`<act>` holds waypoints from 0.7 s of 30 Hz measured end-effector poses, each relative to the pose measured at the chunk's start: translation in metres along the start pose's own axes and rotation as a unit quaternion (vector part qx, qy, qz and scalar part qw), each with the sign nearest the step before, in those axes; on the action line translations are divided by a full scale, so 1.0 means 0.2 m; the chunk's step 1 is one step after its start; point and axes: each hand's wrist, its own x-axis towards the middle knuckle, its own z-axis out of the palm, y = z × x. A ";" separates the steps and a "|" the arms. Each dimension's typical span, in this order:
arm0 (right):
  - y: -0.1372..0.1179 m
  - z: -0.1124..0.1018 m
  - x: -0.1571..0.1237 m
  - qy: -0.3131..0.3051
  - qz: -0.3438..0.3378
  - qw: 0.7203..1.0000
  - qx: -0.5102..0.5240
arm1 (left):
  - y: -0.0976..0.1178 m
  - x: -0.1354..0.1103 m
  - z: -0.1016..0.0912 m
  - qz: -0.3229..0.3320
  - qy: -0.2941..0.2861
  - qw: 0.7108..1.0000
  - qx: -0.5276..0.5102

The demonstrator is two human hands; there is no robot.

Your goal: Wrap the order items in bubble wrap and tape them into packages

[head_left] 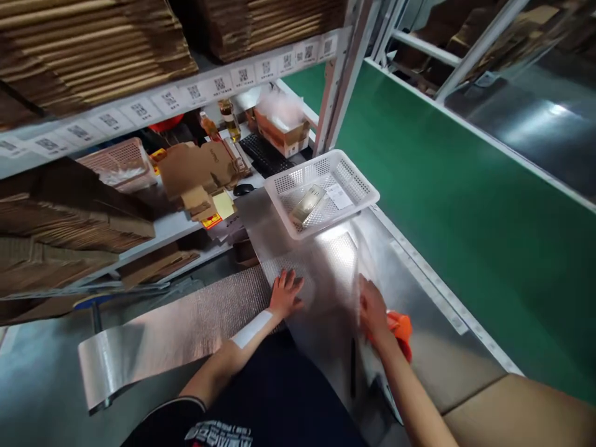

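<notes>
Bubble wrap (pixel 316 267) lies over the metal tabletop, and its long strip (pixel 186 326) runs off to the left onto a roller. My left hand (pixel 285 295) rests on the wrap with fingers spread, holding nothing. Curled at the right edge of the wrap is my right hand (pixel 371 304), slightly blurred, its fingertips pinching that edge. Beside the right wrist sits an orange object (pixel 400 332), partly covered by the arm. Beyond both hands stands a white plastic basket (pixel 300 234) containing a pale gold box (pixel 308 205) and a white paper slip (pixel 339 196).
A shelf with QR labels (pixel 195 92) carries stacked flat cardboard (pixel 93 49) above the left side. Behind the basket are a keyboard (pixel 265 155), a mouse (pixel 243 189), and an open carton (pixel 284 133). A metal post (pixel 338 93) rises past the basket; green floor (pixel 419 174) extends right.
</notes>
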 end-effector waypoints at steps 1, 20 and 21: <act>0.04 0.09 -0.02 -0.043 -0.052 0.997 -0.032 | -0.03 0.00 -0.01 -0.003 0.006 0.999 -0.047; 0.54 0.48 -0.05 -0.046 -0.352 0.900 -0.252 | -0.38 0.20 -0.04 -0.166 0.157 0.763 -0.605; 0.53 0.49 -0.05 -0.050 -0.352 0.900 -0.253 | -0.38 0.19 -0.04 -0.162 0.160 0.766 -0.601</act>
